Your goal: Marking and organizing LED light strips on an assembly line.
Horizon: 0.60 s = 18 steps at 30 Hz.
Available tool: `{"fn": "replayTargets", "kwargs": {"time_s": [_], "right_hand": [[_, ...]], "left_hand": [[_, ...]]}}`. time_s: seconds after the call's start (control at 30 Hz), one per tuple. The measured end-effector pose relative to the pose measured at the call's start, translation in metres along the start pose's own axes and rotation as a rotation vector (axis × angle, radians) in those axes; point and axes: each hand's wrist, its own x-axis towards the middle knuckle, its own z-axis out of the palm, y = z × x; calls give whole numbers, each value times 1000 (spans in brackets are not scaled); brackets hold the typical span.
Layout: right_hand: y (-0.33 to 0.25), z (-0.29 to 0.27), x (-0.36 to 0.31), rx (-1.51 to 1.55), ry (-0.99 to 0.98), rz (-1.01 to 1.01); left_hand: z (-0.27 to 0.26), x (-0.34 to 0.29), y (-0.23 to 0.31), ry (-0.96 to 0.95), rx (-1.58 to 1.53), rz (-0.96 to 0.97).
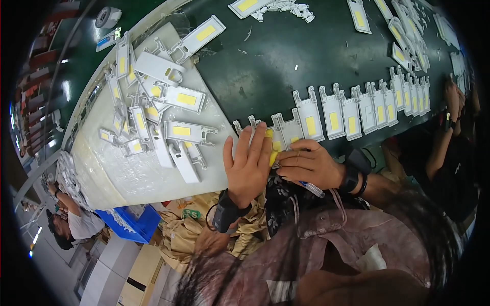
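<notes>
Where the pale translucent sheet (140, 186) spreads at left, a loose pile of white plastic casings with yellow rectangular patches (185, 98) lies upon it. The left hand (248, 171) extends flat, fingers straight and grasping nothing visible, over the left end of a row of similar casings (352, 120), perhaps steadying them. Beside it, the right hand (315, 168) bends its fingers at a small yellow piece (273, 157); whether it grips cannot be told. Rightward, the row lines the dark green tabletop (255, 66), patches upward, probably for easy access.
</notes>
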Motion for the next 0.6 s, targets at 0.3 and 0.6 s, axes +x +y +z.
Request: {"fn": "replayTargets", "kwargs": {"time_s": [0.3,0.6], "right_hand": [[1,-4,3,26,5,-19],[-7,-9,2,109,89,0]], "left_hand": [[0,-7,16,-115,300,-10],[-7,-1,18,-234,321,64]]}}
